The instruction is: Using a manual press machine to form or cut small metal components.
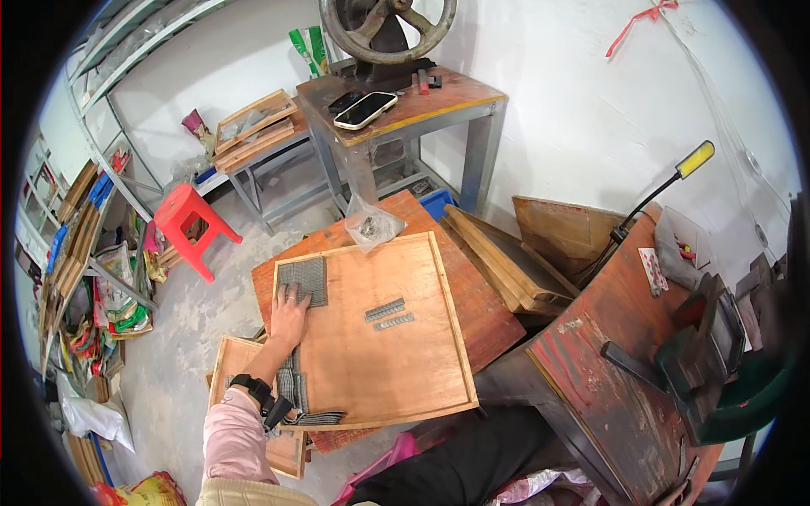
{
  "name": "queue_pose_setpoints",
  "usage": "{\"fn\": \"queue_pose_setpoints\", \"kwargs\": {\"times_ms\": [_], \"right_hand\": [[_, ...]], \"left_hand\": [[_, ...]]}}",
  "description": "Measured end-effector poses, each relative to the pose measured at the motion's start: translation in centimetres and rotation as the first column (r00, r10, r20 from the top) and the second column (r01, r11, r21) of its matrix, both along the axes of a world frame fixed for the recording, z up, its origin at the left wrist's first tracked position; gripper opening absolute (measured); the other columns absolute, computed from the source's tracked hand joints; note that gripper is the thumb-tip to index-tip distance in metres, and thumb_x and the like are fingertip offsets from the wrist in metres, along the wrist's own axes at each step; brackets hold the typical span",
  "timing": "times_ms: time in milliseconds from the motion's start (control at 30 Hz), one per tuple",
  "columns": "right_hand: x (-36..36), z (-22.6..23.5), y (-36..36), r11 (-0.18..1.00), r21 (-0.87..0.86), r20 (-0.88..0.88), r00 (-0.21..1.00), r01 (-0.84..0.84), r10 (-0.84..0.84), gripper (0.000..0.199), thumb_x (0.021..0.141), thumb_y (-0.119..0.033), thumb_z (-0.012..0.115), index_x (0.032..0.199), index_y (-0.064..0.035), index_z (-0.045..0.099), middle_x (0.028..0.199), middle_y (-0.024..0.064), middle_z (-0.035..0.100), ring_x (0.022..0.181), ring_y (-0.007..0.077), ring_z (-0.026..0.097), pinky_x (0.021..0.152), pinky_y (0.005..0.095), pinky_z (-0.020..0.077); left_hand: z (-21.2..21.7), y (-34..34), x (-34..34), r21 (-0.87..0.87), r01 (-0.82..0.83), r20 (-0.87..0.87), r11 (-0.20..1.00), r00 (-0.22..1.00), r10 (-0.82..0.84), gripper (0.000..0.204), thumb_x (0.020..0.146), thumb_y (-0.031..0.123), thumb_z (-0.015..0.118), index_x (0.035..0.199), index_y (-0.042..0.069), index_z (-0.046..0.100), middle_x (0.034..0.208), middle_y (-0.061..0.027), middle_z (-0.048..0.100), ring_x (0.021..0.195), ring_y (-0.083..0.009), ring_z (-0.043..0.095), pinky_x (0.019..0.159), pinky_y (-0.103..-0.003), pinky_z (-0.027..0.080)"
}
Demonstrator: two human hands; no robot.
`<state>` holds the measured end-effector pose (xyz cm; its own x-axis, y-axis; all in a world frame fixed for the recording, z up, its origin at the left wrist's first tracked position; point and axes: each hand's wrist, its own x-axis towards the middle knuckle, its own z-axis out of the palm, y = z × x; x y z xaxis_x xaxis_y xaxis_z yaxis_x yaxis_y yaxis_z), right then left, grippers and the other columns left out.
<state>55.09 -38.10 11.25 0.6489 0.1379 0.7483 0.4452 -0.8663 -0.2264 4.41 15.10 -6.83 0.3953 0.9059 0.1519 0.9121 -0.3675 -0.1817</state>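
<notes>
My left hand (289, 319) reaches in from the lower left, in a pink sleeve with a black strap at the wrist. Its fingers are stretched out and rest on a squarish block of grey ridged strips (310, 270) in the far left corner of a shallow wooden tray (388, 371). Two short grey strips (394, 321) lie side by side near the tray's middle. More grey strips (316, 418) are bunched and fanned along the near left edge, partly hidden by my forearm. My right hand is out of view.
The tray sits on a reddish wooden table (498, 333), with a knotted clear plastic bag (373, 226) at its far edge. Behind stands a bench with a handwheel machine (390, 29) and a phone (365, 110). A red stool (190, 223) is left; a worn workbench (607, 379) is right.
</notes>
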Motion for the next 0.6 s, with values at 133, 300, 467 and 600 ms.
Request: {"fn": "queue_pose_setpoints", "kwargs": {"times_ms": [133,300,467,600], "right_hand": [[0.2,-0.2,-0.2,0.999,-0.055,0.066,0.998,0.002,0.001,0.022,0.089,-0.016,0.063,0.091,0.0057,0.066,0.085,0.0202,0.066,0.074,0.0323,0.062,0.071,0.0395,0.0506],[0.1,-0.2,-0.2,0.999,-0.032,0.075,0.997,-0.021,0.023,0.021,0.088,-0.016,0.063,0.092,0.0055,0.066,0.086,0.0206,0.066,0.074,0.0322,0.063,0.071,0.0394,0.0505],[0.7,-0.8,-1.6,0.999,-0.036,0.057,0.998,-0.014,0.016,0.019,0.09,-0.013,0.06,0.097,0.0042,0.065,0.091,0.0213,0.064,0.081,0.0344,0.062,0.076,0.0401,0.0491],[1.8,-2.1,-2.6,0.987,0.129,-0.163,0.984,0.096,-0.074,0.023,0.092,-0.014,0.058,0.103,0.0062,0.062,0.098,0.0198,0.064,0.091,0.0294,0.059,0.083,0.036,0.0458]], "left_hand": [[0.3,0.6,0.0,0.034,0.027,0.14,0.999,0.99,-0.032,0.039,0.078,0.02,0.064,0.117,0.013,0.061,0.134,-0.0173,0.044,0.127,-0.041,0.032,0.104,-0.049,0.03],[-0.2,1.2,-0.6,0.007,0.069,0.095,0.998,0.993,-0.07,0.039,0.076,0.022,0.067,0.114,0.013,0.063,0.132,-0.0182,0.045,0.127,-0.0417,0.032,0.104,-0.051,0.03],[1.6,2.8,-0.6,-0.228,-0.008,0.176,0.974,0.983,0.049,0.053,0.069,0.032,0.073,0.117,0.013,0.061,0.131,-0.0203,0.043,0.126,-0.0428,0.032,0.104,-0.053,0.029],[2.8,3.1,0.2,-0.312,-0.045,-0.054,0.949,0.998,0.029,0.068,0.059,0.038,0.074,0.12,0.013,0.058,0.129,-0.0196,0.044,0.125,-0.0418,0.033,0.103,-0.056,0.027]]}}
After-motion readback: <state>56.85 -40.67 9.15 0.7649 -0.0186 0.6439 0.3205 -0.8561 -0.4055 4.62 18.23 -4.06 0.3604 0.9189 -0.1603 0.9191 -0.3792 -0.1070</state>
